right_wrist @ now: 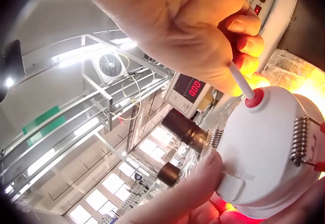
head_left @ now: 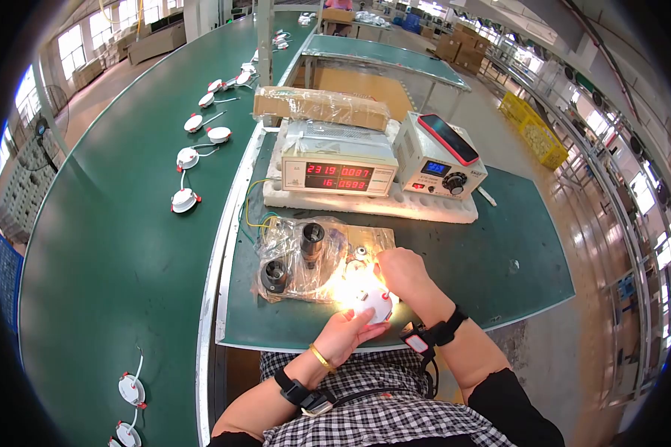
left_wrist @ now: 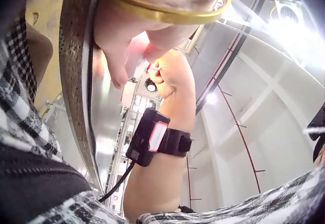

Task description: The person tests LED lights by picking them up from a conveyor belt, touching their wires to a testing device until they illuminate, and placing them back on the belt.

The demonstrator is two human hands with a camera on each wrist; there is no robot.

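Note:
A white round downlight (head_left: 376, 307) with spring clips glows brightly at the near side of a plastic-wrapped test board (head_left: 297, 249). My left hand (head_left: 343, 335) holds its body from below, thumb on the back of the housing. In the right wrist view the downlight (right_wrist: 264, 142) shows a red grommet where a short white cable (right_wrist: 239, 80) comes out. Curled fingers of my right hand (head_left: 406, 272) grip that cable just above the grommet; the cable's end is hidden in the hand and glare. Two black lamp sockets (head_left: 312, 237) stand on the board, left of the light.
Behind the board, a power meter (head_left: 339, 164) with red digits and a dial-controlled box (head_left: 440, 171) sit on white foam (head_left: 365, 207). A red-edged phone (head_left: 449, 138) lies on the box. Several more downlights (head_left: 185, 199) line the green bench (head_left: 119, 246) at left.

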